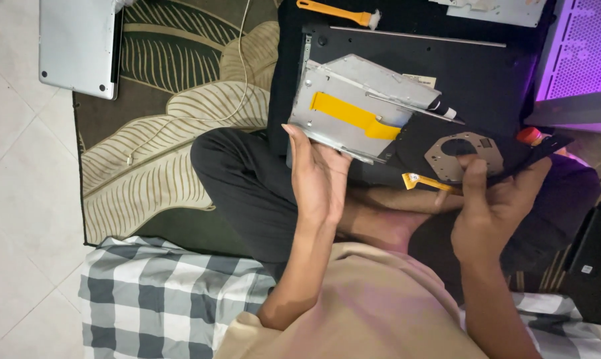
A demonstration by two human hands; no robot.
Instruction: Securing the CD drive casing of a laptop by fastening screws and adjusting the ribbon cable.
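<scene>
Holding silver drive casing, left hand grip spread | right hand grip pinching black tray

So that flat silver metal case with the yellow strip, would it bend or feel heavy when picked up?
Probably stiff and light: the metal case looks like thin folded sheet metal, and the left hand props it by one corner without sag. Its yellow strip looks like thin flexible ribbon, likely floppy and easily creased. The bare edges may be sharp.

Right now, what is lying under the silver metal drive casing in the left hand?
Under the silver drive casing, held by the left hand, lies a black laptop base on a black mat. The casing covers whatever sits on the base directly beneath it.
</scene>
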